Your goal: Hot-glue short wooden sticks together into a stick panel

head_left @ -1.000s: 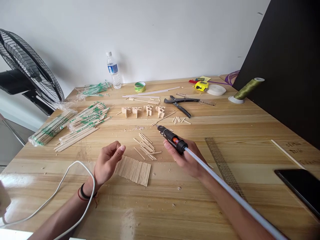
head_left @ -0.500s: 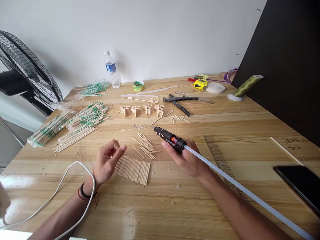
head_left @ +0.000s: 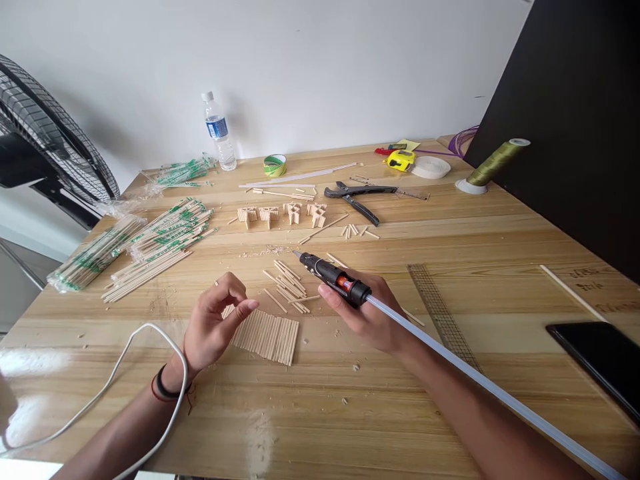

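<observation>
My right hand (head_left: 373, 307) is wrapped round a black hot glue gun (head_left: 333, 275), nozzle pointing away and left. A long translucent glue stick (head_left: 480, 377) trails from its back end. Parts of a thin wooden stick (head_left: 416, 320) show on either side of this hand; whether it is held I cannot tell. My left hand (head_left: 215, 323) has curled fingers with the thumb close to the index finger; anything between them is too small to make out. It hovers over the left end of a flat panel of short wooden sticks (head_left: 270, 337). Loose cut sticks (head_left: 287, 287) lie just beyond.
Four-armed stick pieces (head_left: 293, 213) stand in a row behind, near black cutters (head_left: 357, 195). Bundled sticks (head_left: 165, 233), a water bottle (head_left: 220, 137) and a fan (head_left: 47, 127) are left. A ruler (head_left: 440, 313), phone (head_left: 597, 360) and thread spool (head_left: 495, 167) are right. A white cable (head_left: 133, 340) crosses my left forearm.
My left thumb and index finger have drawn closer together. The glue gun has shifted slightly left in view, and more of the stick by my right hand shows. The view has tilted slightly.
</observation>
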The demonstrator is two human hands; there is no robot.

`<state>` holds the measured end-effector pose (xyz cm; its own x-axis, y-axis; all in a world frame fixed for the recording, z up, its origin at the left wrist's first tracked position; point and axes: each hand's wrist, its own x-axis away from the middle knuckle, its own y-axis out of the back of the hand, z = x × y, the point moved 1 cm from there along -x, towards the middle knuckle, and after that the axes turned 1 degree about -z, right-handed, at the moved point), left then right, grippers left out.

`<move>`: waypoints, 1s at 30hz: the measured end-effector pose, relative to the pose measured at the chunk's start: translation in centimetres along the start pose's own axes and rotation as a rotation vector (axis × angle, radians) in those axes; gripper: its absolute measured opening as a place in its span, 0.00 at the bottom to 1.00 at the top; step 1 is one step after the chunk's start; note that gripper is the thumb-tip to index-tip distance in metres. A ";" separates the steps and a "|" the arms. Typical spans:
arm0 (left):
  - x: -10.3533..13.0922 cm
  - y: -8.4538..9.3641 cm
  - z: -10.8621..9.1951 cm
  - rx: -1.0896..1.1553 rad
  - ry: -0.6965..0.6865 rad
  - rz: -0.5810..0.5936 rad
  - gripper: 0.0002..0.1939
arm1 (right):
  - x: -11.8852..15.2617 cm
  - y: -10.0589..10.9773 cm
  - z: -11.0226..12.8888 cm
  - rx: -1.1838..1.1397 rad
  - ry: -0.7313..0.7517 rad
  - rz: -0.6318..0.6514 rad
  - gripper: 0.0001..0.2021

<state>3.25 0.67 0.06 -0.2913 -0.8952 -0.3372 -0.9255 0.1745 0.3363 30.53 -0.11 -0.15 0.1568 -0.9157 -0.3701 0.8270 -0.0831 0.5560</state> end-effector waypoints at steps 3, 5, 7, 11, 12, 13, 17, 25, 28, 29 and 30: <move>0.0 -0.1 -0.2 -0.012 -0.041 0.014 0.12 | 0.0 -0.1 0.1 -0.002 0.017 0.004 0.17; -0.1 0.0 -0.3 -0.020 -0.043 0.022 0.12 | 0.0 -0.1 0.2 -0.004 0.021 -0.003 0.17; -0.1 0.0 -0.3 -0.042 -0.025 0.024 0.13 | 0.0 -0.1 0.3 -0.009 0.026 -0.015 0.16; 0.1 0.2 -0.4 -0.125 0.057 0.003 0.25 | 0.1 0.1 0.5 -0.025 0.065 -0.026 0.16; 0.2 0.2 -0.4 -0.133 0.073 -0.002 0.27 | 0.1 0.1 0.5 -0.029 0.071 -0.025 0.16; 0.2 0.2 -0.4 -0.132 0.084 -0.004 0.28 | 0.1 0.1 0.5 -0.032 0.073 -0.024 0.16; 0.2 0.1 -0.4 -0.088 0.095 -0.004 0.27 | 0.1 0.0 0.5 -0.032 0.053 -0.014 0.17; 0.1 0.2 -0.3 -0.017 0.023 -0.019 0.14 | 0.0 -0.1 0.6 -0.034 0.084 -0.007 0.15; 0.2 0.2 0.0 -0.063 -0.033 -0.019 0.14 | 0.1 -0.2 0.5 -0.043 0.087 -0.013 0.15; 0.2 0.3 0.1 -0.077 -0.041 -0.026 0.14 | 0.1 -0.3 0.5 -0.043 0.089 -0.016 0.16; 0.2 0.3 0.2 -0.089 -0.047 -0.032 0.14 | 0.1 -0.3 0.4 -0.042 0.090 -0.019 0.16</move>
<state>2.87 0.65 -0.09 -0.2751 -0.8791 -0.3892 -0.9099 0.1074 0.4006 30.10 -0.31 -0.02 0.1872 -0.8750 -0.4465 0.8521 -0.0816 0.5171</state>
